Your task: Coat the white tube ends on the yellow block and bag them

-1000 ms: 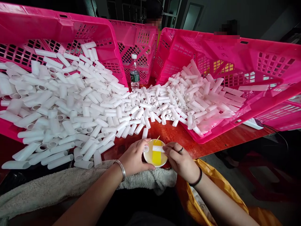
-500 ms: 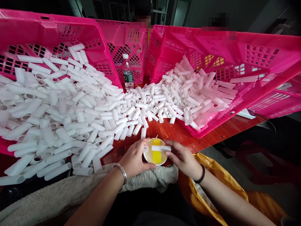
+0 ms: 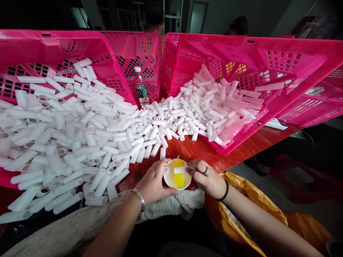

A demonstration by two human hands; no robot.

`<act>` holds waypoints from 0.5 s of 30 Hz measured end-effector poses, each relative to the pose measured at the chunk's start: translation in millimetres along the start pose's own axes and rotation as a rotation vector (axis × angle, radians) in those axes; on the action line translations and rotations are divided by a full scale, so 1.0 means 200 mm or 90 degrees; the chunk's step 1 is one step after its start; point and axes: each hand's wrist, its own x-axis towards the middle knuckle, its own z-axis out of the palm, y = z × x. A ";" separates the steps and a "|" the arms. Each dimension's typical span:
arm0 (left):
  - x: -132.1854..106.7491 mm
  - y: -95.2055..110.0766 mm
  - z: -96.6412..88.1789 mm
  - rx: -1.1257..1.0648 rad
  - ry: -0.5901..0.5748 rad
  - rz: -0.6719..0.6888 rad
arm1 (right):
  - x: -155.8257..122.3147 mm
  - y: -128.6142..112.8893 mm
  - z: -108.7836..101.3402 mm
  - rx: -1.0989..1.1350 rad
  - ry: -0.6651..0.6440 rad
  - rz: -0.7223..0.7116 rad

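Note:
My left hand [image 3: 154, 181] is closed round the near-left side of a small white bowl [image 3: 171, 185]. A yellow piece [image 3: 178, 179] lies in the bowl, and a thin stick [image 3: 177, 157] leans at its far rim. Beside my left fingers, a white plastic tube [image 3: 166, 170] shows its open end; how it is held cannot be made out. Over the bowl, my right hand [image 3: 207, 178] pinches another white tube [image 3: 180, 170] by its right end, covering that end. The tube lies roughly level across the yellow piece.
Many loose white tubes [image 3: 102, 142] spread over the red table [image 3: 199, 152], spilling from a left pink crate [image 3: 115, 60] and a right pink crate [image 3: 289, 85]. A water bottle [image 3: 142, 89] stands between them. A grey towel [image 3: 160, 207] lines the near edge, with a yellow sack [image 3: 257, 205] at right.
My right fingers have curled in and now cover more of the tube's right end. My left hand and the bowl stay nearly in place. The head view has shifted slightly.

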 end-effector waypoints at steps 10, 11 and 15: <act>-0.03 0.13 -0.10 0.198 0.048 0.098 | 0.09 -0.21 -0.07 0.406 0.089 0.288; -0.03 0.15 -0.10 0.238 0.049 0.106 | 0.11 -0.23 -0.10 0.413 0.050 0.299; -0.06 0.30 -0.07 0.253 0.007 0.042 | 0.14 -0.29 -0.17 0.238 -0.012 0.229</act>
